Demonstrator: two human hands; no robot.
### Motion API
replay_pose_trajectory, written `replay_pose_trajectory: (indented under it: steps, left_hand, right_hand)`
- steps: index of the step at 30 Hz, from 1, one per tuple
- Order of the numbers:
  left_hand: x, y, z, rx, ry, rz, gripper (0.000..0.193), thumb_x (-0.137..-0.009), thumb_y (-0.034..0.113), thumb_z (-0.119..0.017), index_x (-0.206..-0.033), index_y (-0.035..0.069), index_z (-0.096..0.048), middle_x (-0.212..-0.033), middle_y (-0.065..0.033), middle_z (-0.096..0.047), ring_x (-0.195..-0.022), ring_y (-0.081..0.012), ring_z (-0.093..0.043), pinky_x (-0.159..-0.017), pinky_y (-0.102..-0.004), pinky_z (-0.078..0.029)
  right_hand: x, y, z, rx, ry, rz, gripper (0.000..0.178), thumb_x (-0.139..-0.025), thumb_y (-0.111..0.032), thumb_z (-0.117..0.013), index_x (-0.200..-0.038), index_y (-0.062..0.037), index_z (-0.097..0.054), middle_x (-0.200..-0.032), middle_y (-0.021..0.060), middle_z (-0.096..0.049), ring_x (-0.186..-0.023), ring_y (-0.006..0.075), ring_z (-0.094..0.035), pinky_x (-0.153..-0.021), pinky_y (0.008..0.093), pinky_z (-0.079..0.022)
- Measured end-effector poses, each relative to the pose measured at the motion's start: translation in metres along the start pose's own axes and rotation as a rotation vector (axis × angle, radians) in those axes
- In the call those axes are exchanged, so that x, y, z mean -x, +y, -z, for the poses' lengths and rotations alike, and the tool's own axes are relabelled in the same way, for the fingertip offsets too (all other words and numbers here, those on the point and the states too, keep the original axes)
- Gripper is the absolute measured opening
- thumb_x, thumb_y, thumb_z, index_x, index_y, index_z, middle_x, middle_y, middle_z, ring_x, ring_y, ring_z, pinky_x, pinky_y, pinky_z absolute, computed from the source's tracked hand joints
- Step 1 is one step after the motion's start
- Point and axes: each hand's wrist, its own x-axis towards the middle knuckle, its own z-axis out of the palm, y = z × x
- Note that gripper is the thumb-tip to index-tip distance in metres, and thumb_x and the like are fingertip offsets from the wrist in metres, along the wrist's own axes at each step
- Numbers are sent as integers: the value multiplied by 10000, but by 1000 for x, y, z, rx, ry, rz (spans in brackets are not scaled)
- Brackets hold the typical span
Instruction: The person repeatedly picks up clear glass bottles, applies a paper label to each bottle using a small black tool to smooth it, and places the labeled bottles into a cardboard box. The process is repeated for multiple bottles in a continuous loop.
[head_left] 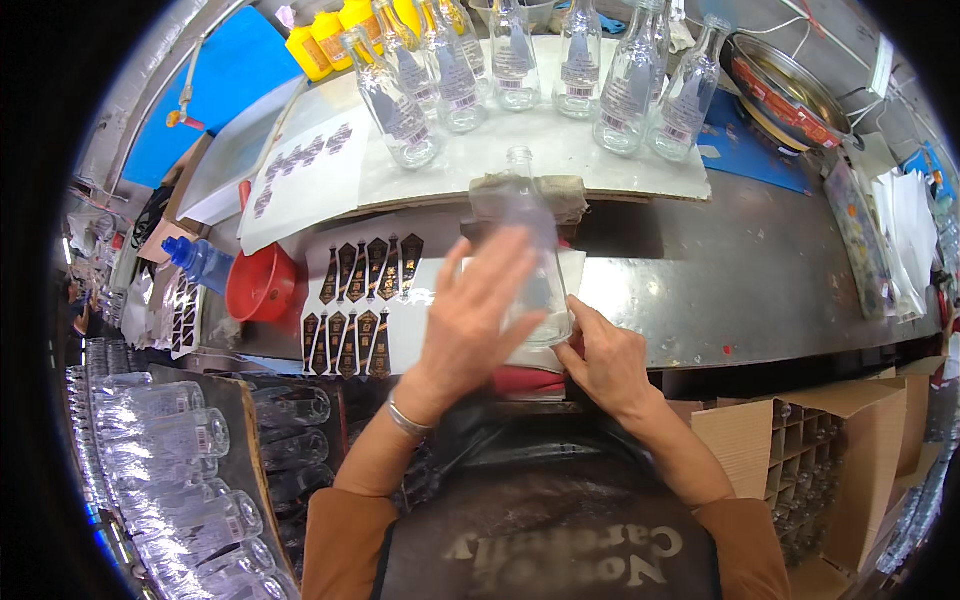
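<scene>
Nearest the camera, a dark apron (560, 515) is filling the lower middle of the head view, with brown-sleeved forearms reaching past it toward a metal bench (740, 290). Between the hands, a clear glass bottle (549, 275) is lying tilted, its base facing near and its neck pointing far, where a cloth-wrapped block (565, 197) is apparently propping it. Its right hand-side base is being held by the right hand (608, 358), which is curling part-closed with thumb and finger on the glass; the remaining fingers are partly hidden. Over the bottle's left side, the left hand (482, 300) is spreading nearly flat, fingers extended and blurred, gripping nothing; whether its palm is touching the glass is unclear. Handling this well probably means keeping the right grip firm but light at the base, letting the block bear the neck, and keeping left-hand pressure even, since a hard push could roll the bottle or slide it off its rest. Dry fingers would likely help on smooth glass. To the left, a sheet of dark, tie-shaped labels (360, 300) is lying close to the left wrist, so care with that elbow seems wise. Farther off, printed bottles (455, 80) are standing on a white-covered board (640, 180).
</scene>
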Motion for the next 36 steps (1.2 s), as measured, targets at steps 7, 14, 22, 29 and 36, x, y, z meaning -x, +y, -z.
replay_pose_trajectory:
  steps: [7, 14, 22, 29, 36]
  left_hand:
    - [35, 24, -22, 1, -164, 31, 635, -894, 434, -693, -1435, 129, -561, -1597, -215, -355, -1495, -395, -307, -1216, -551, -186]
    - [7, -15, -25, 169, -56, 195, 515, -925, 204, -691, -1418, 103, -584, -1599, -213, -346, -1490, -387, -319, -1201, -482, -265]
    - [3, -26, -25, 523, -27, 300, 495, -924, 110, -628, -1418, 97, -591, -1599, -232, -345, -1447, -360, -406, -1145, -418, -372]
    - [3, -13, -36, 455, 11, 313, 499, -927, 95, -664, -1420, 93, -587, -1581, -228, -363, -1424, -363, -430, -1140, -425, -384]
    - [9, -11, -40, 447, 25, 296, 507, -921, 104, -684, -1418, 87, -586, -1566, -226, -382, -1401, -364, -454, -1130, -426, -397]
  right_hand:
    - [-5, 0, 5, -112, -43, -27, 535, -784, -154, -725, -1279, -22, -571, -834, 196, -687, -718, 405, -676, -628, 466, -552]
    - [-20, 21, 37, -410, -253, -110, 490, -882, -158, -754, -1313, 15, -600, -874, 42, -697, -545, 49, -500, -551, 235, -437]
    - [-44, 37, 25, -735, -226, -367, 407, -1015, -287, -599, -1286, 15, -627, -1140, 52, -718, -947, 78, -611, -711, 228, -491]
    - [-62, 25, 15, -621, -238, -253, 479, -933, -262, -710, -1287, 45, -609, -1181, 108, -681, -816, 100, -649, -710, 250, -524]
    - [-56, 23, 14, -587, -221, -225, 462, -903, -210, -719, -1281, 32, -611, -1160, 100, -680, -718, 72, -627, -653, 237, -519]
